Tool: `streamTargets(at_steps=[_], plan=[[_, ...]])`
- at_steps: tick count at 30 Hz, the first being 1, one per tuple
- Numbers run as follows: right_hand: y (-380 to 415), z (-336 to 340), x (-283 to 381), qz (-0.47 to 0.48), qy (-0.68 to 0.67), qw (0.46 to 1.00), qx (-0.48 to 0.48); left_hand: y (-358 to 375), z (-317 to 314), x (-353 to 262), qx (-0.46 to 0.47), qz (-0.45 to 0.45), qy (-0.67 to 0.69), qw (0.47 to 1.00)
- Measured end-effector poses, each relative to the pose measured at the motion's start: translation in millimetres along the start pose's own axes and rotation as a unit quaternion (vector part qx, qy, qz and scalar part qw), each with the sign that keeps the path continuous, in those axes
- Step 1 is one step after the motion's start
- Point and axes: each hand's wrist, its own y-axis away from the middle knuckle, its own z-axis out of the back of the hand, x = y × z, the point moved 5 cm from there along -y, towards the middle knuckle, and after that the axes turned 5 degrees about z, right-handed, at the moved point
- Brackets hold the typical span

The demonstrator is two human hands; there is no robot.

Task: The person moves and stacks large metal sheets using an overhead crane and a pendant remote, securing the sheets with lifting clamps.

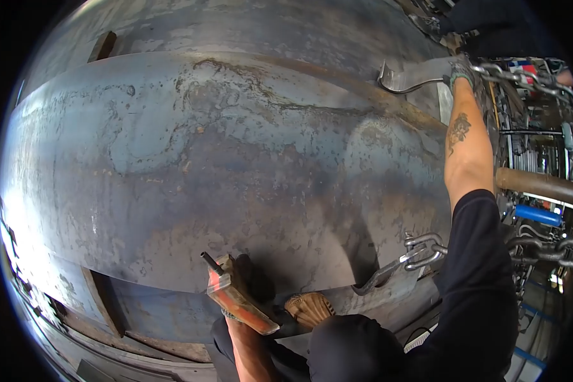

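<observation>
My left hand, mostly hidden, grips an orange handheld control box with a short black stub, low in the view. At the upper right, my right hand, in a dark glove, is closed around the chain end of a curved metal hook. The hook's wide tip lies by the edge of a large grey metal plate. A chain runs right from that hand. A second hook sits at the plate's lower edge, joined by a shackle to another heavy chain.
A brown leather glove lies near my knee. Another person in dark clothing is at the upper right, and a hand shows at the right edge. Brown pipe, a blue cylinder and tools crowd the right side.
</observation>
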Motion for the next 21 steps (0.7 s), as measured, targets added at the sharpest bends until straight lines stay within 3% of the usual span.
streamTargets(at_steps=[4,5,6,7,9,11,16,18,19,20,21], plan=[[9.5,22.2,-47.9,-0.032,0.019,0.999,0.008,-7.4,7.8,-15.5,0.000,0.011,0.006,1.000],[18.4,23.9,-57.3,-0.032,0.024,0.999,0.010,5.8,-11.9,22.9,-0.003,0.288,0.263,0.921],[25.3,27.9,-62.9,-0.030,0.028,0.999,0.011,1.2,-7.0,4.4,-0.002,0.290,0.265,0.920],[29.2,32.7,-64.7,-0.022,0.029,0.999,0.011,-3.8,-2.3,-14.5,0.005,0.321,0.334,0.886],[57.7,39.0,-71.9,0.001,0.026,1.000,0.011,3.2,-18.3,-29.9,0.130,0.362,0.601,0.701],[88.1,40.4,-58.6,0.056,0.008,0.998,0.004,11.0,-38.6,-15.4,0.285,0.318,0.753,0.502],[215.6,94.5,-11.9,0.235,-0.114,0.965,0.000,12.7,-41.8,-10.1,0.413,0.186,0.771,0.447],[279.0,134.4,-6.0,0.302,-0.178,0.936,0.019,13.0,-37.2,-4.2,0.336,0.221,0.754,0.519],[305.5,152.8,-7.4,0.332,-0.205,0.920,0.034,5.5,-41.9,10.5,0.369,0.178,0.763,0.501],[338.6,174.2,-14.1,0.363,-0.238,0.899,0.050,8.4,-37.1,14.2,0.318,0.198,0.729,0.572],[371.3,196.2,-28.0,0.392,-0.277,0.874,0.074,14.6,-32.9,12.1,0.334,0.190,0.734,0.560]])
